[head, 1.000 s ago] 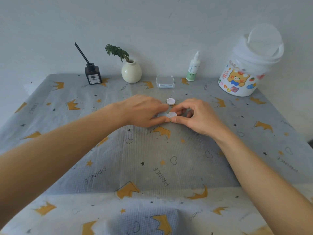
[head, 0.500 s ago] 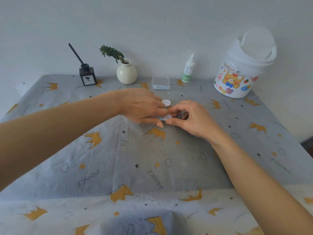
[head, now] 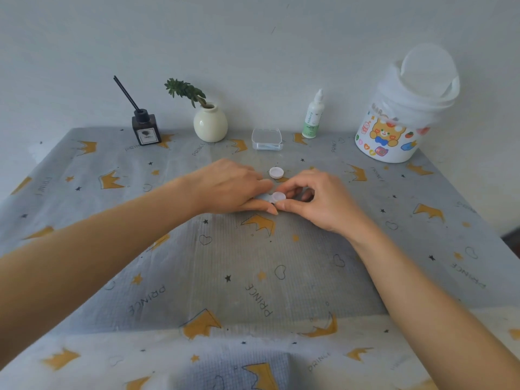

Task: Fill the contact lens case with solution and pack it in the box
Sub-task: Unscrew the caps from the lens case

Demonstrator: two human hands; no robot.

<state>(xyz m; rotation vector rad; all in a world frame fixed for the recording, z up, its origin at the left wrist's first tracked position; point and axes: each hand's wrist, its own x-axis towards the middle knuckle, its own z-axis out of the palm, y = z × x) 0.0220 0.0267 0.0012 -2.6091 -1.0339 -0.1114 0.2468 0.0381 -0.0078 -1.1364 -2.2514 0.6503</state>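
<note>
A pale blue contact lens case (head: 264,197) lies on the table between my hands. My left hand (head: 230,187) holds its left part down between thumb and fingers, hiding most of it. My right hand (head: 320,198) pinches a white round cap (head: 278,196) that sits on the case's right well. A second white cap (head: 276,172) lies loose just behind. The small clear plastic box (head: 266,138) stands open at the back centre. The white solution bottle (head: 313,116) with a green label stands upright to the right of the box.
A patterned grey cloth (head: 253,263) covers the table. At the back stand a reed diffuser (head: 146,130), a cream vase with a green sprig (head: 210,123), and a large white tub with a bear sticker (head: 405,114) at the right.
Both hands stay at the case; my right hand's fingers have shifted around the white cap. The camera view has drifted slightly.
</note>
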